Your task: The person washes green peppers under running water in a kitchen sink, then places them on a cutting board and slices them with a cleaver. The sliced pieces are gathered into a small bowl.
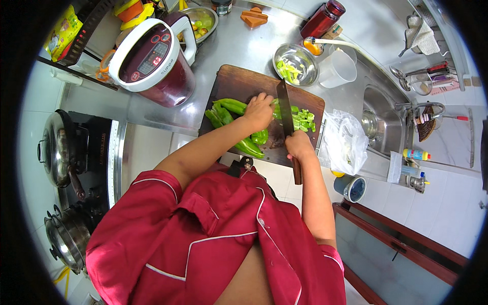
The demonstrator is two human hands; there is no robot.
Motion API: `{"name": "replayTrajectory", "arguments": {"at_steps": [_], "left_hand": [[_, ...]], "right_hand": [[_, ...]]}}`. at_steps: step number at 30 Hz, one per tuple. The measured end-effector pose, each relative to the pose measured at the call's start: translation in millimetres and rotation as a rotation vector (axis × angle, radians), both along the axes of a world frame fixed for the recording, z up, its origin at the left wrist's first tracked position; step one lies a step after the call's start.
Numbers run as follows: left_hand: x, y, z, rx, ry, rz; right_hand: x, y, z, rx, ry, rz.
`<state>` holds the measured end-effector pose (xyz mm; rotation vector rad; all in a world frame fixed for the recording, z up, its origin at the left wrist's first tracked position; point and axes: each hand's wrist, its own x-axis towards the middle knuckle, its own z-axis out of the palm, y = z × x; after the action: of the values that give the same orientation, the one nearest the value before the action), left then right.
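A dark wooden cutting board lies on the steel counter before me. My right hand grips the wooden handle of a kitchen knife, its blade standing over a green pepper. My left hand presses on that green pepper, just left of the blade; the fingers hide part of it. Chopped green pepper pieces are heaped to the right of the knife. Whole or halved green peppers lie at the board's left, and another long one rests below my left wrist.
Behind the board stands a steel bowl with cut pale-green pieces, beside a plastic measuring cup. A Supor soymilk maker is at left. To the right are a clear plastic bag and a sink. A lidded pan sits far left.
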<state>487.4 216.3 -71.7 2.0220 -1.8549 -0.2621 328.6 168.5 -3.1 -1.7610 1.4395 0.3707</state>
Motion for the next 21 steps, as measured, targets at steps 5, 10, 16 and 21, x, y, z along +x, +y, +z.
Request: {"name": "replayTrajectory", "arguments": {"at_steps": [5, 10, 16, 21], "left_hand": [[-0.3, -2.6, -8.2, 0.071, 0.035, -0.025], [-1.7, -2.9, -3.3, 0.096, 0.021, -0.041], [5.7, -2.4, -0.9, 0.033, 0.118, -0.022], [33.7, 6.0, 26.4, 0.220, 0.030, -0.048]], "right_hand": [[11.7, -4.1, 0.5, 0.004, 0.038, 0.006], [20.3, -0.7, -7.3, -0.025, 0.026, -0.029], [7.6, 7.9, -14.1, -0.130, -0.056, -0.109], [-10.2, 25.3, 3.4, -0.274, -0.178, -0.221]]}}
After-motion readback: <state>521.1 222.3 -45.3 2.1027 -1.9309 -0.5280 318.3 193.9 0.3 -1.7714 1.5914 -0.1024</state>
